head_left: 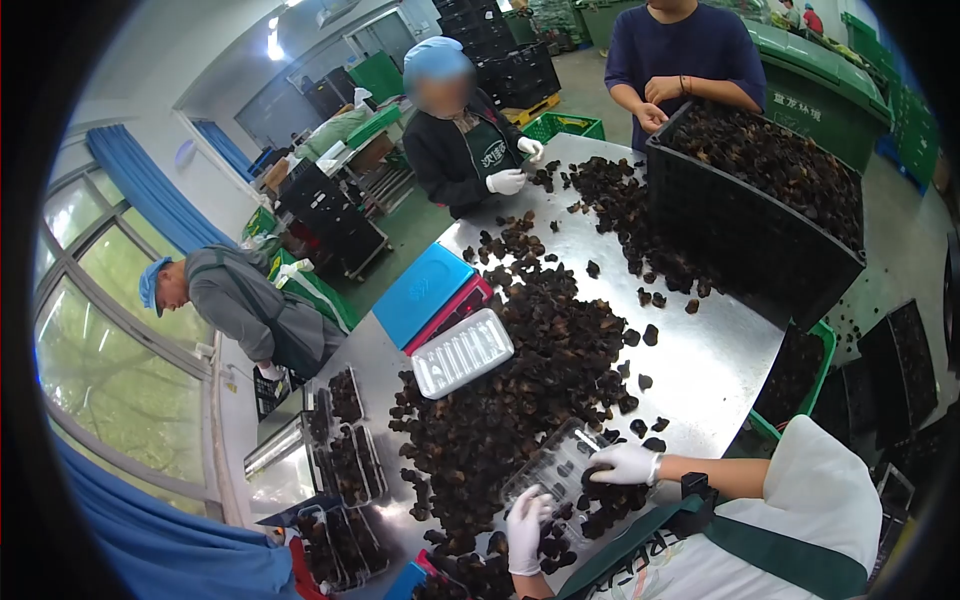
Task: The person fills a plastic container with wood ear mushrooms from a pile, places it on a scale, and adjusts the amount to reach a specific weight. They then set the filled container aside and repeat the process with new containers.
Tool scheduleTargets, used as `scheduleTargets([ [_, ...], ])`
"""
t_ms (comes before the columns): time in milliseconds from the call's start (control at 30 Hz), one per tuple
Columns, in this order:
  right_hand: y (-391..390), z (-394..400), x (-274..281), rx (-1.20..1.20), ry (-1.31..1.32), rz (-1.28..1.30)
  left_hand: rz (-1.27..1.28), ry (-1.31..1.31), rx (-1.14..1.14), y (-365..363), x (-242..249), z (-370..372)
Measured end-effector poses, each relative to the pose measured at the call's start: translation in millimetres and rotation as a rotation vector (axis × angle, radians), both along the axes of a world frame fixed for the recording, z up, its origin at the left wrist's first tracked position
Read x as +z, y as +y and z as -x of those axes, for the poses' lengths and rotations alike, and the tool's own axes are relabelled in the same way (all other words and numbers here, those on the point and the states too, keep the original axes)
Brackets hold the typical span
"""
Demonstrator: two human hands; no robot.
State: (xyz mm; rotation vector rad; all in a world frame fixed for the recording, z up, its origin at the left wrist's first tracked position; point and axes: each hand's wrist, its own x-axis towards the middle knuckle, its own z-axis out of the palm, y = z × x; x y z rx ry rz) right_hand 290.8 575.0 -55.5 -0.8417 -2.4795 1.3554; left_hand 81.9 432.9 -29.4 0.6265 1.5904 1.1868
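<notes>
A clear plastic tray (548,462) lies tilted over the near edge of a large heap of dark, curled wood ear mushrooms (500,400). My left hand (526,528), in a white glove, has its fingers bent against the tray's near left edge. On the tray's right side, my gloved right hand (624,466) curls over several dark mushrooms; its fingertips are partly hidden among them. More mushrooms lie loose under and beside both hands.
A ribbed clear tray (463,353) rests on the heap beside a blue scale (424,290). Filled trays (355,465) stand at the left. A large black crate (750,230) of mushrooms occupies the table's far right. Across the table are two people (455,140); another (250,300) bends at the left.
</notes>
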Motion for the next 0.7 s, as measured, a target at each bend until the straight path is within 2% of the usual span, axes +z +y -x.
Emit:
scheduleTargets([
  [67,-8.6,18.6,-27.4,0.097,0.051,-0.396,0.046,0.098,0.076,-6.9,-14.2,6.0],
  [133,-14.8,27.5,-35.2,0.133,-0.121,-0.545,0.026,0.118,0.09,-1.5,-29.2,10.9],
  [200,-12.9,33.2,-21.5,0.134,-0.209,-0.494,-0.012,0.046,0.087,-12.6,-43.1,4.0],
  [233,-10.4,34.6,-31.0,0.075,-0.04,-0.441,-0.001,0.092,0.087,-8.4,-30.5,0.3],
  [267,-5.4,34.1,-10.5,0.076,0.037,-0.401,-0.076,0.172,0.056,-9.2,-41.2,5.1],
  [300,-2.8,32.5,5.0,0.087,-0.038,-0.286,-0.104,0.213,0.082,-13.9,-57.5,8.4],
  [367,-3.4,29.9,0.6,-0.052,0.147,-0.101,-0.059,0.251,0.101,-9.8,-27.3,10.0],
  [400,0.2,28.9,-5.4,-0.072,0.253,-0.13,-0.056,0.161,0.143,-15.9,-30.3,16.6],
  [533,0.5,29.7,24.7,-0.241,0.303,-0.123,-0.022,0.096,0.406,-20.0,-20.8,34.8],
  [567,-1.2,33.8,32.6,-0.268,0.299,-0.031,-0.009,0.11,0.44,-20.4,-22.3,40.1],
  [667,-2.3,47.7,2.0,-0.234,0.243,-0.255,-0.002,0.124,0.472,-10.4,-24.4,50.2],
  [700,3.2,51.5,-8.1,-0.157,0.164,-0.235,-0.045,0.138,0.454,-3.8,-31.3,54.4],
])
